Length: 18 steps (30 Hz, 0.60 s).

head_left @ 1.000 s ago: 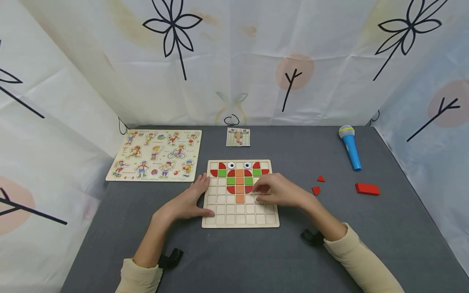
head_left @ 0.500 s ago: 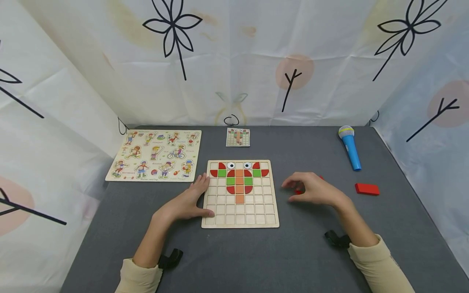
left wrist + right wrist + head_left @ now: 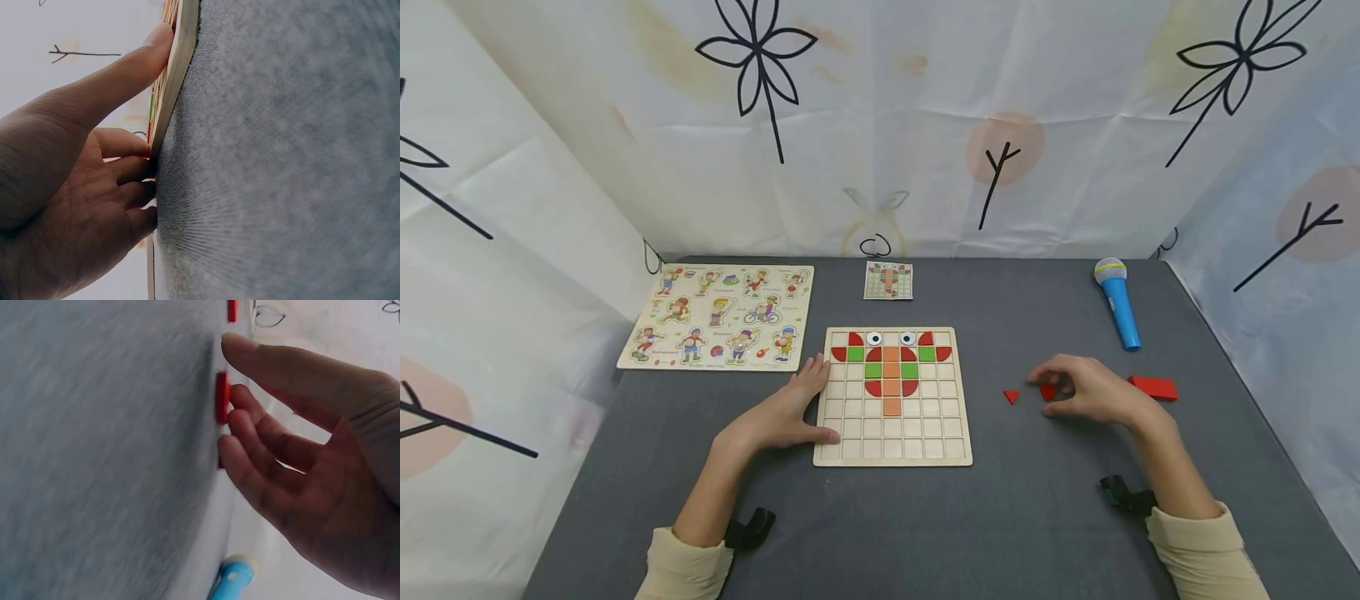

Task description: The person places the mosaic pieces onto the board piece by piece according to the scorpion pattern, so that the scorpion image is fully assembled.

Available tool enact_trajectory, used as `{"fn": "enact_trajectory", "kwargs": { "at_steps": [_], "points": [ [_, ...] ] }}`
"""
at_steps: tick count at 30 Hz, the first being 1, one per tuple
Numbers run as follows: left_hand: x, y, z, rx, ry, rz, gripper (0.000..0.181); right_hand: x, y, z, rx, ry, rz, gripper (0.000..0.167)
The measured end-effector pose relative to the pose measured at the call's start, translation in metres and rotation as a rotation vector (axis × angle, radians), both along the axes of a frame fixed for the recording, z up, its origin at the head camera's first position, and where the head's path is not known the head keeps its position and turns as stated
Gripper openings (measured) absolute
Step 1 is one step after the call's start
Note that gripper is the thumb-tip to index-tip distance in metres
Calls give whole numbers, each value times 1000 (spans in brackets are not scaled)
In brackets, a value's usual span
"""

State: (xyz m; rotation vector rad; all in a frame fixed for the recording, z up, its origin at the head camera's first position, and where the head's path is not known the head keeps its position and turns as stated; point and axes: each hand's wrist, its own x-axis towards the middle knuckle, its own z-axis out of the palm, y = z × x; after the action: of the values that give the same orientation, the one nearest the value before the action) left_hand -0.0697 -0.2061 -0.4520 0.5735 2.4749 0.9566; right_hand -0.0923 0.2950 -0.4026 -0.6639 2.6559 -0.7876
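Note:
A wooden grid board (image 3: 856,429) lies in the middle of the table, bearing red, green and orange pieces and two eye pieces. My left hand (image 3: 775,408) rests at its left edge, thumb on top, fingers along the side. To the right of the board, my right hand (image 3: 1093,390) reaches over a small red piece (image 3: 1047,391). In the right wrist view, the fingertips are close to that red piece (image 3: 222,397), with the thumb apart from it; contact is unclear. A small red triangle (image 3: 1011,397) lies between board and hand.
A red block (image 3: 1153,388) lies just beyond the right hand. Farther back is a blue toy microphone (image 3: 1122,308). A small pattern card (image 3: 888,281) sits behind the board, and a picture puzzle board (image 3: 715,321) lies at the left. Fabric walls enclose the table.
My right hand has moved right, from over the board to the loose red pieces. A red triangle now lies beside the board where none lay a second ago. The left hand has stayed put.

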Motion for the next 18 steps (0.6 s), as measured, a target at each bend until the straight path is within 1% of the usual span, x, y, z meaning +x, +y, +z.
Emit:
{"fn": "enact_trajectory", "kwargs": {
  "at_steps": [3,6,7,8,9,10,12,13,14,15,18],
  "points": [
    [-1,0,1,-8,-13,3,130,-1,7,-3,8,4,-21,39],
    [-2,0,0,-17,-23,6,129,-4,12,-6,7,4,-22,33],
    [-1,1,4,-13,-32,6,131,-4,13,-7,4,4,-21,30],
    [-1,0,2,-13,-25,4,130,-5,13,-7,0,4,-20,28],
    [-1,1,3,-13,-22,1,129,-5,14,-8,-4,5,-19,26],
    [-1,0,2,-12,-16,0,128,-5,14,-8,-9,7,-18,24],
    [1,2,5,-19,-11,-1,126,-6,14,-9,-16,17,-16,22],
    [2,3,10,-24,-19,4,127,-6,13,-10,-18,26,-15,21],
    [2,4,12,-35,-22,9,126,-6,12,-10,-16,31,-15,20],
    [3,7,15,-47,-28,12,125,-6,11,-10,-14,33,-15,19],
    [3,10,19,-83,-36,22,123,-6,8,-10,4,26,-23,17]
  ]
}}
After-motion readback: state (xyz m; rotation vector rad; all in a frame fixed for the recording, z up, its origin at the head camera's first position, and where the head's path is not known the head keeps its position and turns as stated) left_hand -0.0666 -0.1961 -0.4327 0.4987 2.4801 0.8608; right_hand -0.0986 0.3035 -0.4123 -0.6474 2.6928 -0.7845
